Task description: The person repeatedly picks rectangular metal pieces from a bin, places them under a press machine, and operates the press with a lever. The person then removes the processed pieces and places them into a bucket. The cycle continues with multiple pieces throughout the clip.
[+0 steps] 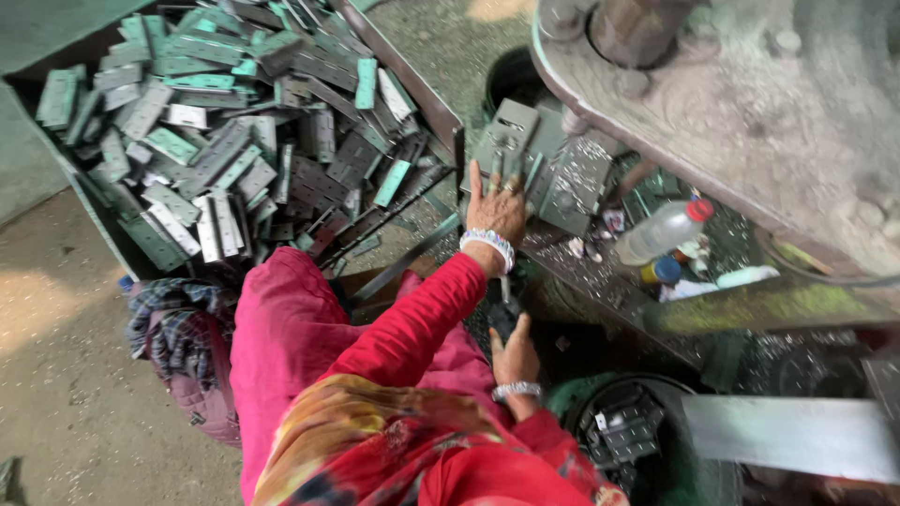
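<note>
1. Gritty workshop floor, metal shavings on the dark bench under a big machine base.
2. L hand: fingers spread flat, pressing a grey hinge plate on the bench, not gripping it.
3. R hand: curled near a dark part; grip can't tell.
4. Risk, imo: sharp swarf & plate edges could cut bare fingers; the heaped hinges in the tray may slide.

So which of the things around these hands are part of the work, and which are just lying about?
In hand:
- left hand on a flat grey-green metal hinge plate
- right hand holding a small dark object, too dim to tell
- box heaped with grey-green metal hinge plates
- round dark tub holding hinges

Lying about:
- clear plastic bottle with red cap
- checked cloth bundle
</note>
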